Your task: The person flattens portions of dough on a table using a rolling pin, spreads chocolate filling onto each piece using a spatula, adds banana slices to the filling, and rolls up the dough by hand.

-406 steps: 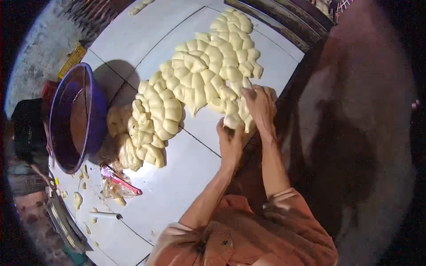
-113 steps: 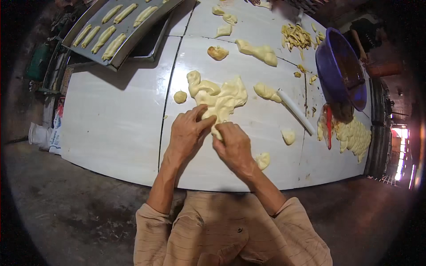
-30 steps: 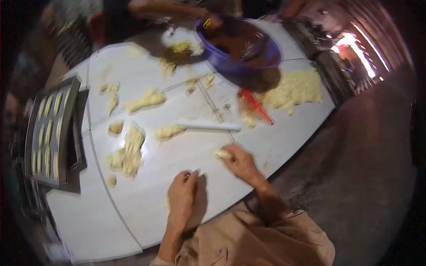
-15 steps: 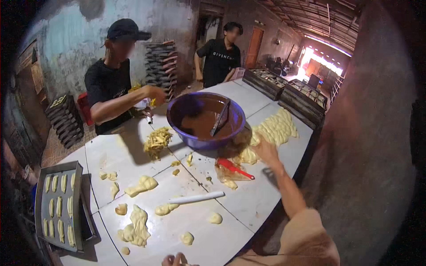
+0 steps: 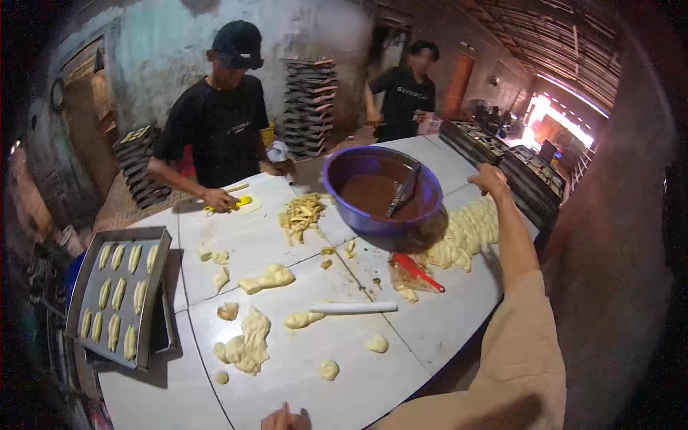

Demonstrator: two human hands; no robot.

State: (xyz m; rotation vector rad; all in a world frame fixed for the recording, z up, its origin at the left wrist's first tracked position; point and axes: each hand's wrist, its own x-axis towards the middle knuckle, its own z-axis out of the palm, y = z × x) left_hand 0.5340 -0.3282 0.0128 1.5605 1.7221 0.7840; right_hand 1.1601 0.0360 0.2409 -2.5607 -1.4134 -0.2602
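My right hand (image 5: 489, 180) is raised past the far end of the rows of pale dough pieces (image 5: 466, 233), right of the purple basin (image 5: 383, 228). Its fingers are curled; anything in them is hidden. At the lower edge, part of my left hand (image 5: 284, 418) shows with its fingers together and the rest cut off. The nearest things to it are a small dough ball (image 5: 329, 370) and a flattened dough lump (image 5: 251, 342). A white rolling rod (image 5: 355, 307) lies beside a dough piece (image 5: 304, 319). A red-handled tool (image 5: 418, 272) rests on a plastic sheet.
Brown liquid and a dark tool fill part of the basin. A metal tray (image 5: 162, 266) of shaped dough stands at left. Across the table, a co-worker's hand (image 5: 221, 200) holds a yellow tool near cut strips (image 5: 304, 213). Dark trays (image 5: 473, 143) line the far right edge.
My right hand has lifted off the dough rows and moved farther away. The co-worker's arm has come down to the table with the yellow tool. My view has shifted slightly left.
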